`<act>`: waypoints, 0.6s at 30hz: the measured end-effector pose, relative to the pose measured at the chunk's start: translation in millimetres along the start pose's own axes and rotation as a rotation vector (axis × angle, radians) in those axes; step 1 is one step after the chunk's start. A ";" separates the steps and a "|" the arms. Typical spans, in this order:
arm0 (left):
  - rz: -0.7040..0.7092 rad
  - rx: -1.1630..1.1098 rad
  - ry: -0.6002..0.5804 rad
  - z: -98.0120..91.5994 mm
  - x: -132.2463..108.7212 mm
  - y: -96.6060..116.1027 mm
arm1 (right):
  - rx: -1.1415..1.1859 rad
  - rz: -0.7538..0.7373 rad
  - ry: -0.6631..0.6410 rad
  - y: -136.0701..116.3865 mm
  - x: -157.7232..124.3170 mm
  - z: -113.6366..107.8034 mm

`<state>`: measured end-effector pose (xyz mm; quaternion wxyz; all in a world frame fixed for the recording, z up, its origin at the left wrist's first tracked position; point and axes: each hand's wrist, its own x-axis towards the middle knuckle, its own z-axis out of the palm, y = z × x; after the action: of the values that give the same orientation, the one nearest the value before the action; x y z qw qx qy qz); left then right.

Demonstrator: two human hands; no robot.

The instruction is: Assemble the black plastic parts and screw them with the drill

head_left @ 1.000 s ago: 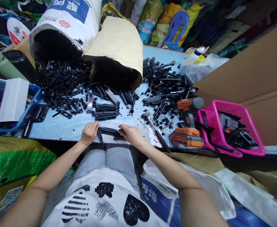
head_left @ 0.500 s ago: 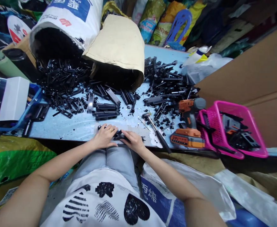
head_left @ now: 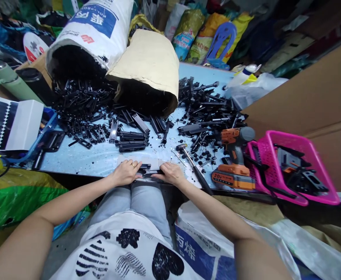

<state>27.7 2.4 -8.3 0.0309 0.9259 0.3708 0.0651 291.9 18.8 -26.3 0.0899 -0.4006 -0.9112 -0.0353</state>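
Behind the blue tabletop [head_left: 81, 161], sacks [head_left: 185, 37]

Blue tabletop [head_left: 81, 158] is holding loads of black parts [head_left: 132, 146], lol. A white sack [head_left: 100, 41] and a tan sack [head_left: 150, 60] are lying open toward the back, and a hammer [head_left: 194, 166], drill [head_left: 235, 149] and pink basket [head_left: 271, 163] are sitting on the right.

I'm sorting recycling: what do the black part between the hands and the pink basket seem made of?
Black part: plastic or coated metal, smooth with slight sheen; partly covered, so unsettled. Pink basket: probably plastic, semi-glossy, from its even colour and rows of holes.
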 end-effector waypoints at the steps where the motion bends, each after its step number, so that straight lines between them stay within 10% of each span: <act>1: -0.028 -0.007 0.015 -0.4 1.0 -4.0 | 0.025 -0.006 -0.001 -2.8 1.7 -5.3; 5: -0.088 -0.168 0.144 -21.9 -2.2 -1.3 | 0.289 -0.124 0.006 -15.8 6.7 -51.6; 11: 0.253 -0.813 0.450 -67.8 -28.1 68.5 | 1.189 -0.420 0.225 -90.1 6.7 -82.9; 15: 0.245 -0.680 0.791 -51.9 -21.0 84.0 | 1.378 0.097 0.884 -135.5 33.7 -39.2; 18: 0.135 -0.453 0.853 -27.1 -12.9 62.1 | 1.234 0.217 0.906 -112.3 72.1 -14.0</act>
<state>57.0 -51.1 23.9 0.0725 0.8086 0.2661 0.5197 163.3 -6.9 2.2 0.6640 -0.3112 -0.5957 0.3276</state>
